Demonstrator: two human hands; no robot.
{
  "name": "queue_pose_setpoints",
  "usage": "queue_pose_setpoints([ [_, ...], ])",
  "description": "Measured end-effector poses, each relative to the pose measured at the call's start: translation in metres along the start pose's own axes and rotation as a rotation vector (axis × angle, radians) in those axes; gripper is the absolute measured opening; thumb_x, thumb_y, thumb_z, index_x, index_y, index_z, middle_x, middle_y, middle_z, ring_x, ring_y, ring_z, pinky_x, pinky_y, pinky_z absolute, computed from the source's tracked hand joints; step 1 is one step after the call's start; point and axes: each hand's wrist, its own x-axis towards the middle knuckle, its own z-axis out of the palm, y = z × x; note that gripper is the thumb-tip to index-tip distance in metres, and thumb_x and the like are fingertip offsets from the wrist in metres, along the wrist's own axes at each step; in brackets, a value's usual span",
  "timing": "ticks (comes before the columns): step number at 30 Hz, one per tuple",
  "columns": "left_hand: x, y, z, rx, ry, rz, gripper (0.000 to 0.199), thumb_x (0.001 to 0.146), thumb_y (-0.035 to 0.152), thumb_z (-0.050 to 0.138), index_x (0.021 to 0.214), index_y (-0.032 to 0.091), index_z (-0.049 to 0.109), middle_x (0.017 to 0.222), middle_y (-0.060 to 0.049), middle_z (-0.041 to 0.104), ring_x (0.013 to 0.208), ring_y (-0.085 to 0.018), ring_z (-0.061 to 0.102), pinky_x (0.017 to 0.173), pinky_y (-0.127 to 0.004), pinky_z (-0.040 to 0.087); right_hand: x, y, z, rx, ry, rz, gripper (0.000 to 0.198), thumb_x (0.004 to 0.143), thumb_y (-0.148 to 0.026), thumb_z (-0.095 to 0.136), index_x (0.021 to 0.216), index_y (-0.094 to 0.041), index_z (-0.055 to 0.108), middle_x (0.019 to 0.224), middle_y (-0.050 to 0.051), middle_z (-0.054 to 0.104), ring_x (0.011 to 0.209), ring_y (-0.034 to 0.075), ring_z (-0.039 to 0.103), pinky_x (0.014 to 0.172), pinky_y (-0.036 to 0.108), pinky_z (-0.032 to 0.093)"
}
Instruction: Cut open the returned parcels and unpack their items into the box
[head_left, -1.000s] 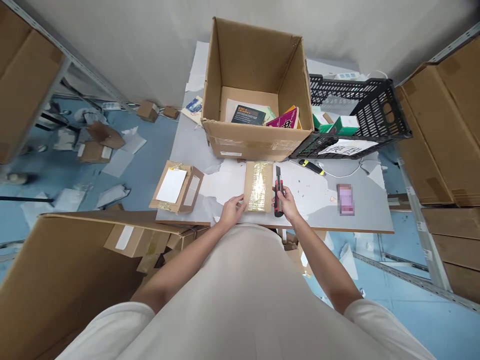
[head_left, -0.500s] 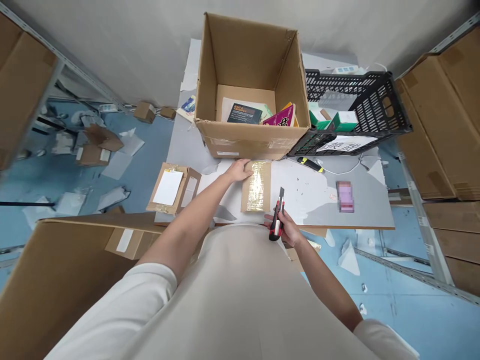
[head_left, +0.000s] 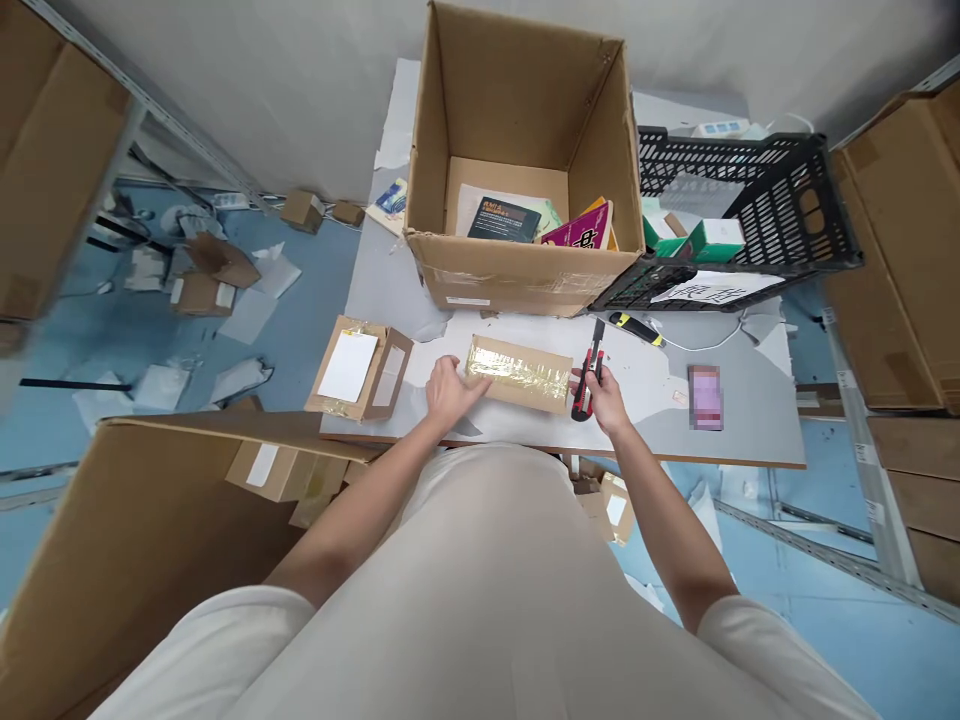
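A small taped cardboard box [head_left: 519,374] lies lengthwise across the table in front of me, shiny clear tape running along its top. At its left end is my left hand [head_left: 450,392], closed around the near corner with the thumb along the front edge. My right hand [head_left: 606,396] grips a red and black utility knife [head_left: 582,402], its blade out and pointing away from me. The fingertips of that hand reach the box's right end. Part of the knife handle is covered by my fingers.
A large open carton [head_left: 525,270] holding several books stands behind. Right of it is a black plastic crate [head_left: 799,205] with green-and-white boxes. A yellow-black cutter [head_left: 637,328], a pixelated pink item [head_left: 705,398] and a labelled box [head_left: 360,368] lie on the table [head_left: 757,420].
The small box has turned from pointing away to lying crosswise. My left hand has moved nearer me to its left end; my right hand, with the knife, has moved forward to its right end.
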Motion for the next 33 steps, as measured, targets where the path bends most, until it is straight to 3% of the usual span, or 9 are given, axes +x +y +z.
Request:
queue_pose_setpoints([
  [2,0.009,0.003,0.000,0.000,0.042,0.217,0.070,0.072,0.049,0.063,0.130,0.016,0.042,0.136,-0.019,0.046,0.129,-0.033,0.042,0.100,-0.046,0.038,-0.007,-0.002,-0.010,-0.126,-0.016,0.012,0.052,0.071,-0.061,0.062,0.103,-0.021,0.049,0.098,0.005,0.065,0.060,0.013,0.063,0.051,0.027,0.051],
  [5,0.028,0.009,-0.002,0.103,-0.160,0.571,0.083,0.072,0.048,0.063,0.142,0.016,0.032,0.154,-0.018,0.023,0.144,-0.036,0.014,0.113,-0.053,0.017,-0.027,0.002,-0.025,-0.228,-0.071,0.062,0.061,0.074,-0.059,0.060,0.120,-0.021,0.046,0.084,0.000,0.062,0.048,0.010,0.056,0.043,0.025,0.045],
  [7,0.038,0.012,-0.002,0.178,-0.282,0.667,0.098,0.065,0.058,0.067,0.145,0.016,0.028,0.155,-0.018,0.020,0.144,-0.039,0.010,0.113,-0.057,0.009,-0.041,0.007,-0.030,-0.221,-0.123,0.097,0.073,0.077,-0.057,0.060,0.138,-0.025,0.034,0.081,-0.002,0.061,0.046,0.009,0.054,0.044,0.026,0.046],
  [9,0.043,0.014,-0.002,0.217,-0.323,0.674,0.115,0.055,0.066,0.072,0.147,0.016,0.025,0.154,-0.020,0.021,0.143,-0.041,0.011,0.113,-0.058,0.008,-0.052,0.012,-0.030,-0.200,-0.160,0.125,0.080,0.079,-0.055,0.059,0.147,-0.029,0.024,0.083,-0.002,0.060,0.046,0.009,0.055,0.045,0.026,0.047],
  [13,0.045,0.014,0.003,0.223,-0.307,0.648,0.129,0.044,0.071,0.076,0.147,0.013,0.025,0.151,-0.021,0.027,0.141,-0.042,0.015,0.113,-0.055,0.016,-0.061,0.018,-0.027,-0.164,-0.189,0.137,0.080,0.081,-0.053,0.058,0.149,-0.029,0.024,0.082,-0.002,0.059,0.048,0.008,0.054,0.046,0.025,0.047],
  [19,0.049,0.011,0.009,0.167,-0.294,0.717,0.126,0.045,0.072,0.075,0.144,0.009,0.031,0.147,-0.021,0.033,0.140,-0.043,0.016,0.116,-0.053,0.017,-0.047,0.013,-0.037,-0.219,-0.272,0.159,0.077,0.082,-0.045,0.060,0.149,-0.029,0.027,0.073,-0.004,0.057,0.044,0.008,0.053,0.043,0.024,0.045],
  [28,0.049,0.017,0.015,0.138,-0.275,0.615,0.125,0.043,0.060,0.080,0.146,0.014,0.027,0.147,-0.019,0.030,0.138,-0.044,0.018,0.110,-0.053,0.029,-0.024,-0.017,-0.055,-0.428,-0.413,0.217,0.066,0.083,-0.033,0.062,0.145,-0.031,0.038,0.061,-0.006,0.054,0.038,0.007,0.049,0.035,0.019,0.040],
  [33,0.048,0.018,0.015,0.152,-0.277,0.589,0.124,0.045,0.061,0.079,0.146,0.014,0.024,0.147,-0.020,0.029,0.138,-0.045,0.017,0.105,-0.052,0.036,-0.025,-0.016,-0.064,-0.487,-0.429,0.221,0.066,0.083,-0.034,0.062,0.145,-0.033,0.038,0.062,-0.006,0.055,0.037,0.007,0.048,0.035,0.019,0.039],
])
